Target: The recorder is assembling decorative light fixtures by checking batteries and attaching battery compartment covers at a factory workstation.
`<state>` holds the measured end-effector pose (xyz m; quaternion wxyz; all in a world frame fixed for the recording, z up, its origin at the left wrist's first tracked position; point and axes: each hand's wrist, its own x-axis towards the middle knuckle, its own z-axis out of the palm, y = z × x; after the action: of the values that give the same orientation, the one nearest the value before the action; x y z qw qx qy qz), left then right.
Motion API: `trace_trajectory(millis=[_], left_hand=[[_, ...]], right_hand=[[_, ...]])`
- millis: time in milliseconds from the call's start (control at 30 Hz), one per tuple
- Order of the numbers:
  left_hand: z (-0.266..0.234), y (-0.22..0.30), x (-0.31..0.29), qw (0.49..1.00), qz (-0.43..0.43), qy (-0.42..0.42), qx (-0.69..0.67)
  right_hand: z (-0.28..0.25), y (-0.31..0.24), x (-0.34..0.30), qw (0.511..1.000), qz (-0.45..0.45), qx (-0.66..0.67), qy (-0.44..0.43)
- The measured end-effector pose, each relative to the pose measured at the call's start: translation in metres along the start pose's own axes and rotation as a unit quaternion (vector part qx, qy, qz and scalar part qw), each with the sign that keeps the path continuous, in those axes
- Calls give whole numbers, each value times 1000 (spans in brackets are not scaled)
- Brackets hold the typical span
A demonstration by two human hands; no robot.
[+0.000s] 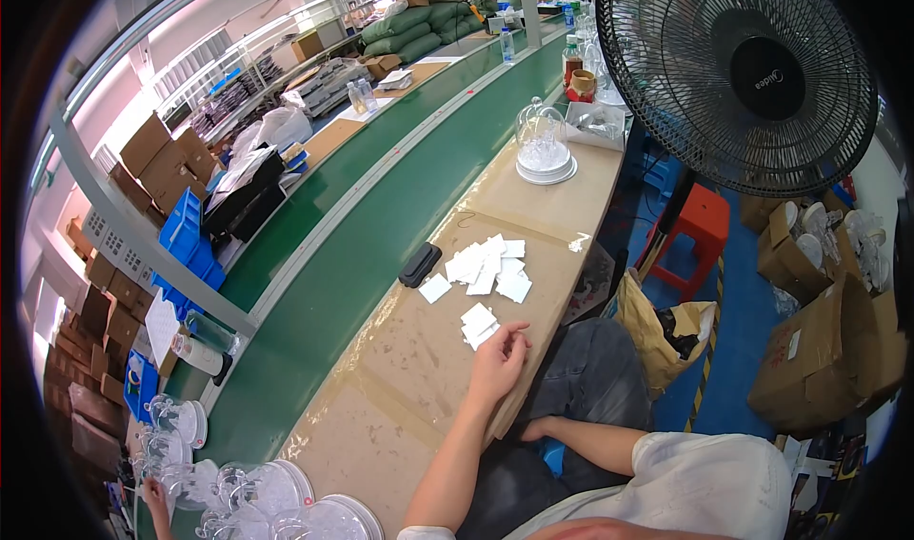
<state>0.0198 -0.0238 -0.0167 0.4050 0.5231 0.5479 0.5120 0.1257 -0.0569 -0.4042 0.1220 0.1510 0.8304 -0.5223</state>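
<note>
My left hand [499, 361] rests on the brown-covered table near its edge. Its fingers are loosely bent and apart, with nothing visible in them. Just beyond the fingertips lies a small group of white square cards [478, 319]. Farther off is a larger loose pile of white cards [473, 263], with a black oblong case [420, 265] to its left. My right hand [535, 430] is low at my lap beside the table edge, its fingers mostly hidden.
Clear domes on white bases [546, 159] stand at the table's far end; several more [276, 492] crowd the near left, where another person's hand [152, 490] reaches in. A green conveyor belt [381, 226] runs alongside. A black fan [752, 78] and red stool [695, 240] stand right.
</note>
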Motion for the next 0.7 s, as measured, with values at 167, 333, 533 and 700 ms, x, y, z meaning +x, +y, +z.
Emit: trace_trajectory(millis=[167, 333, 533, 700], left_hand=[[18, 8, 10, 1000, 14, -20, -12], [5, 1, 3, 1000, 6, -3, 3], [12, 4, 7, 1000, 14, -12, -9], [5, 2, 3, 1000, 10, -5, 5]], right_hand=[[4, 45, -3, 1000, 4, -3, 14], [0, 9, -3, 998, 1, -51, 31], [-18, -6, -22, 997, 6, -62, 48], [-21, -25, -22, 998, 3, -48, 39]])
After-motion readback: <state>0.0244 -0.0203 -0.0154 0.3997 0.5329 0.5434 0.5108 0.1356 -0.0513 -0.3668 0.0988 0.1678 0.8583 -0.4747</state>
